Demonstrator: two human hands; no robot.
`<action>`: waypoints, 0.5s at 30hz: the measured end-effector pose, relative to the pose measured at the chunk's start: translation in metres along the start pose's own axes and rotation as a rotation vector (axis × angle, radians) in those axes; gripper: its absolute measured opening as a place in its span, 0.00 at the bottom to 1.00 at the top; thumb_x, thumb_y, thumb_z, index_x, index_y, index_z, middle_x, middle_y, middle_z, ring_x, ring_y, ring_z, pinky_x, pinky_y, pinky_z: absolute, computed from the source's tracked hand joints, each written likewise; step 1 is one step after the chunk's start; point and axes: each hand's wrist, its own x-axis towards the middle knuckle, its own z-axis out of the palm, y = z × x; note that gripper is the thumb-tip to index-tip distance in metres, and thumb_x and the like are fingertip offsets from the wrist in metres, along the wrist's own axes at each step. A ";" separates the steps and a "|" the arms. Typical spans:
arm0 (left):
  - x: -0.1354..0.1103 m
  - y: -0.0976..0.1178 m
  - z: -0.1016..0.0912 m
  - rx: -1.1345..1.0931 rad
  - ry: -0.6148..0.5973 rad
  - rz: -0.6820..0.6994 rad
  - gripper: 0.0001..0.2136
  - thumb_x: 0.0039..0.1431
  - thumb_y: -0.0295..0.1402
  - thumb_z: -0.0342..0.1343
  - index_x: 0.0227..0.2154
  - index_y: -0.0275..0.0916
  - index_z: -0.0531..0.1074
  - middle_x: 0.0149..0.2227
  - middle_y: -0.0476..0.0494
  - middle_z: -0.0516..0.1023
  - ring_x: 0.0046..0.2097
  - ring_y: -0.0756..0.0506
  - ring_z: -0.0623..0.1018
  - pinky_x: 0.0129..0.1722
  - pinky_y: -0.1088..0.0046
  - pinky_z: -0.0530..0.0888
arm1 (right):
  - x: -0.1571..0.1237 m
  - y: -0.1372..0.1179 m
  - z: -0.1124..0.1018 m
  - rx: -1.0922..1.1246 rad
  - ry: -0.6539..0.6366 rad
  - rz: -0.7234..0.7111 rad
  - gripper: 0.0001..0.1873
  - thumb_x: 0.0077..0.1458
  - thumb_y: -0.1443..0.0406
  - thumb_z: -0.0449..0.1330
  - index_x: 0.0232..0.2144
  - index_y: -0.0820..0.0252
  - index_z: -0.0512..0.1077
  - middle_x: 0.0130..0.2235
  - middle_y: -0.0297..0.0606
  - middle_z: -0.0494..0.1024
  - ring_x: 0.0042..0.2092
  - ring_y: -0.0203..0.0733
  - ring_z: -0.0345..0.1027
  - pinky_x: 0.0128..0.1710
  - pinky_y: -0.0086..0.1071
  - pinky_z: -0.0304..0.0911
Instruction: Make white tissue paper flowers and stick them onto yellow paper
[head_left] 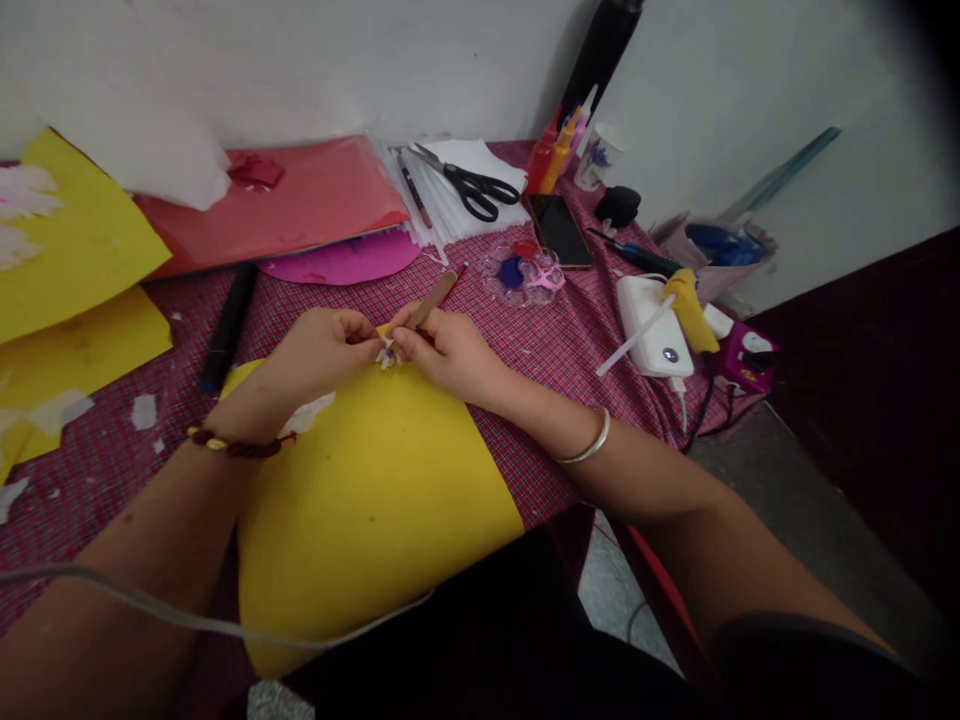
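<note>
My left hand (319,350) and my right hand (446,352) meet over the far edge of a yellow sheet (375,490) lying on the checked tablecloth (525,340). Both hands pinch a small white paper piece (388,354) between their fingertips. My right hand also grips a flat wooden stick (433,298), which points away toward the upper right. A torn white scrap (309,412) lies on the yellow sheet under my left wrist.
Black scissors (472,185) rest on white paper at the back. A red sheet (300,200), yellow sheets (67,250), a black marker (227,325), a phone (560,230), a paint palette (525,272), paint bottles (551,155) and a yellow glue gun (688,305) surround the hands.
</note>
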 end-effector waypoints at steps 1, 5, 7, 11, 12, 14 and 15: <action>-0.001 0.001 0.000 -0.004 -0.006 -0.010 0.08 0.46 0.37 0.57 0.20 0.39 0.70 0.18 0.49 0.66 0.21 0.50 0.63 0.20 0.74 0.54 | 0.000 -0.001 -0.001 -0.032 -0.011 -0.009 0.11 0.64 0.63 0.49 0.37 0.61 0.69 0.34 0.36 0.74 0.35 0.36 0.67 0.38 0.29 0.58; -0.004 0.004 -0.001 0.002 -0.026 -0.030 0.09 0.48 0.38 0.56 0.20 0.39 0.68 0.17 0.51 0.63 0.21 0.51 0.62 0.20 0.75 0.53 | 0.001 -0.008 -0.005 -0.168 -0.066 -0.008 0.12 0.64 0.64 0.49 0.39 0.62 0.70 0.36 0.38 0.75 0.38 0.38 0.68 0.40 0.30 0.58; -0.004 0.006 -0.002 0.029 -0.037 0.007 0.12 0.52 0.40 0.54 0.19 0.39 0.66 0.17 0.53 0.60 0.20 0.52 0.59 0.20 0.76 0.52 | 0.003 -0.011 -0.004 -0.239 -0.094 -0.002 0.12 0.65 0.64 0.48 0.40 0.63 0.70 0.37 0.39 0.76 0.40 0.38 0.69 0.41 0.30 0.58; -0.004 0.011 -0.007 -0.004 -0.010 0.095 0.15 0.59 0.39 0.47 0.20 0.38 0.65 0.18 0.53 0.61 0.21 0.53 0.60 0.20 0.77 0.55 | 0.006 -0.016 0.001 -0.350 -0.112 -0.008 0.11 0.64 0.64 0.48 0.39 0.62 0.69 0.37 0.40 0.76 0.38 0.39 0.69 0.39 0.31 0.58; -0.005 0.012 -0.010 -0.019 0.014 0.097 0.14 0.60 0.38 0.47 0.22 0.38 0.66 0.19 0.52 0.64 0.21 0.53 0.62 0.20 0.77 0.57 | 0.006 -0.016 0.001 -0.337 -0.100 -0.009 0.10 0.64 0.64 0.49 0.38 0.62 0.69 0.36 0.39 0.76 0.37 0.39 0.69 0.38 0.31 0.58; -0.009 0.015 -0.019 -0.045 0.082 0.104 0.13 0.60 0.39 0.48 0.24 0.38 0.67 0.21 0.51 0.68 0.22 0.53 0.66 0.21 0.78 0.61 | 0.006 -0.015 0.000 -0.214 -0.031 -0.001 0.09 0.63 0.64 0.50 0.36 0.61 0.69 0.34 0.37 0.75 0.34 0.37 0.68 0.36 0.30 0.59; -0.013 0.016 -0.026 -0.049 0.132 0.113 0.14 0.61 0.40 0.48 0.25 0.38 0.68 0.21 0.51 0.69 0.22 0.53 0.67 0.21 0.78 0.62 | 0.007 -0.012 -0.002 -0.108 0.024 0.016 0.09 0.63 0.63 0.51 0.34 0.61 0.68 0.32 0.36 0.74 0.33 0.35 0.68 0.35 0.29 0.60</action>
